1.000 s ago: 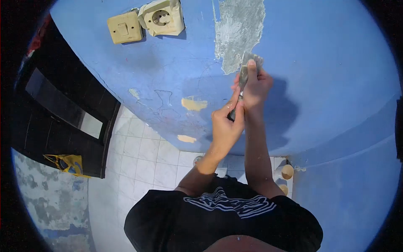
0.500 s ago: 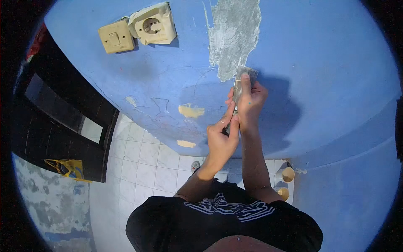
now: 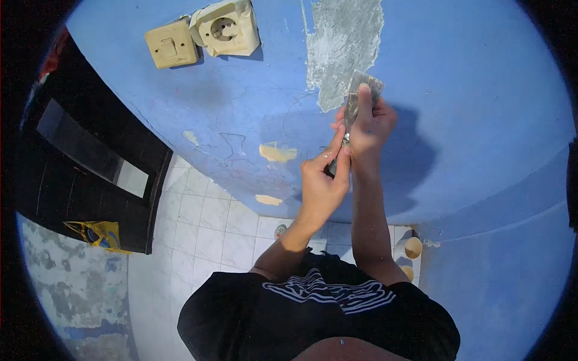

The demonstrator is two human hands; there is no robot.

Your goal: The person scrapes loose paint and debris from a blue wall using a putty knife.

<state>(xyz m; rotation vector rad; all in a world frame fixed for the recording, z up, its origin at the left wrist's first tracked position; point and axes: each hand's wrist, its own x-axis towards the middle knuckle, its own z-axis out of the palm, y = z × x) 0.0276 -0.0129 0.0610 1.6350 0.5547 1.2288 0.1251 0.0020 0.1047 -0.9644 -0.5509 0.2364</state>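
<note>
Being gripped by both hands, a scraper is being held in front of the blue wall, its blade being seen just beside the lower end of the grey patch; whether the wall is being touched cannot be told. By the left hand, the dark handle is being pinched between thumb and fingers near the neck. By the right hand, the flat of the blade is being pressed under the thumb, the other fingers being bent beside and behind it, partly hidden. Judging by its thin metal, a light tool is being handled: stiff along its length, perhaps slightly springy toward the broad end, hardly fragile. A slippery hold may be being offered by the mottled face, and the corners may be sharp, so the surest grip is probably being given by the handle and neck, with the blade being steadied clear of its front edge.
</note>
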